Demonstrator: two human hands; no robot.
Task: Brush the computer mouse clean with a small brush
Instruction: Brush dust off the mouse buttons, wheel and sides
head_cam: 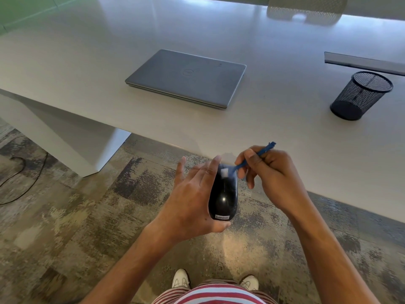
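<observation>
A glossy black computer mouse with a white brand label at its near end is held in the air just off the table's front edge. My left hand cradles it from the left and below, thumb under the near end, fingers stretched along its side. My right hand pinches a small blue brush by its thin handle. The brush's white bristle head rests on the mouse's far end, near the buttons.
A white table fills the upper view. On it lie a closed grey laptop and, to the right, a black mesh pen cup. A black cable runs over the patterned carpet at left.
</observation>
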